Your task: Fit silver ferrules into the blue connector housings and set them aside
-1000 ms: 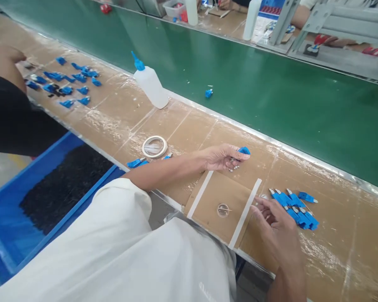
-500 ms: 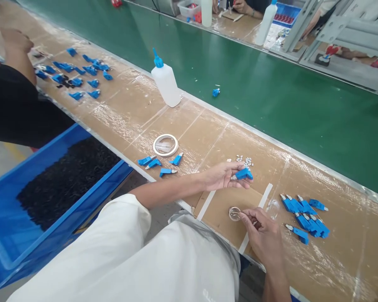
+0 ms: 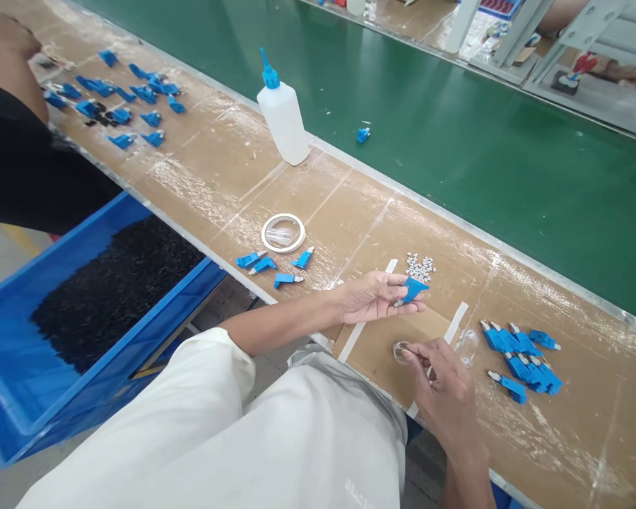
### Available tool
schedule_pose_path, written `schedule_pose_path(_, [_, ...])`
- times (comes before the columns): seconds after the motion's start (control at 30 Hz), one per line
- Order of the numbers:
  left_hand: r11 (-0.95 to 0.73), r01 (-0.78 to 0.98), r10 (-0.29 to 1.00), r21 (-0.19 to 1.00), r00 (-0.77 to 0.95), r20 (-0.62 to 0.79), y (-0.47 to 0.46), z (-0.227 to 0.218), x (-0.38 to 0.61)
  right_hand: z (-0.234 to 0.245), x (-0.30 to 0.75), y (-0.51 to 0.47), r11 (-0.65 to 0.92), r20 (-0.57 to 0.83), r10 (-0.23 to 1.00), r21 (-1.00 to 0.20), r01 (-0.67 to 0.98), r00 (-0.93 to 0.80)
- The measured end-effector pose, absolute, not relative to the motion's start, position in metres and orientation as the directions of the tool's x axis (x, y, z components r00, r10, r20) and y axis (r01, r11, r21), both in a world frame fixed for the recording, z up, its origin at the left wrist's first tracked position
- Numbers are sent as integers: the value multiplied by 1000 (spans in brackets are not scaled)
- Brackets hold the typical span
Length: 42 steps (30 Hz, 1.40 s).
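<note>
My left hand is closed on a small blue plastic part with a pale tip, held above the cardboard. Below it stands a small round clear dish. The fingers of my right hand are pinched at the dish's edge on a thin stick, mostly hidden by the fingers. Just beyond my left hand lies a cluster of small whitish pieces. To the right of my right hand is a group of similar blue parts. Several more blue parts lie left of my left forearm.
A roll of white tape lies flat on the bench. Behind it stands a white squeeze bottle with a blue nozzle. A green conveyor belt runs along the far side. A blue bin holds black pieces. Another person's arm is at left.
My left hand has turned the blue part, so its wider end now points right. My right hand stays at the dish. The whole view has shifted slightly.
</note>
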<state>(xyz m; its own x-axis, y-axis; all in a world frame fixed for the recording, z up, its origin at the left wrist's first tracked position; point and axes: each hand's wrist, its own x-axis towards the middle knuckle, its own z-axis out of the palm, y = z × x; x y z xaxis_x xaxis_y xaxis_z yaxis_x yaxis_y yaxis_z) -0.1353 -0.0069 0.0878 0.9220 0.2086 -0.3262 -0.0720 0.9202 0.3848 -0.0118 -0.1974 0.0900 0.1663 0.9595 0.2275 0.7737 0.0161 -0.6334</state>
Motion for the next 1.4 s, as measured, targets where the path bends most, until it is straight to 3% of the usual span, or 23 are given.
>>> schedule_pose_path(0.17, [898,-96,251,430,914,-319,-16,77,-138,103,-5,-202,-12,252,934,-688,726,253])
schedule_pose_path(0.43, [920,20,134,392,922,-363,-21,78,-141,99,-5,-213,-148,153,851,-848,510,503])
schedule_pose_path(0.57, [925,49,108,378,917,-383,-22,81,-140,97,-8,-214,-115,241,810,-829,548,535])
schedule_pose_path(0.73, [927,45,149,373,868,-474,-25,83,-138,94,-12,-211,-79,288,852,-754,652,437])
schedule_pose_path(0.87, [955,90,84,283,833,-547,-25,87,-137,95,-13,-212,-109,217,730,-899,424,648])
schedule_pose_path(1.0, [951,160,14,266,834,-552,-26,88,-136,108,-19,-207,-11,191,625,-967,253,757])
schedule_pose_path(1.2, [942,172,17,287,832,-554,-33,88,-137,122,-30,-196,82,471,549,-853,516,690])
schedule_pose_path(1.4, [931,188,5,314,851,-526,-36,88,-136,115,-31,-194,80,548,620,-757,649,562])
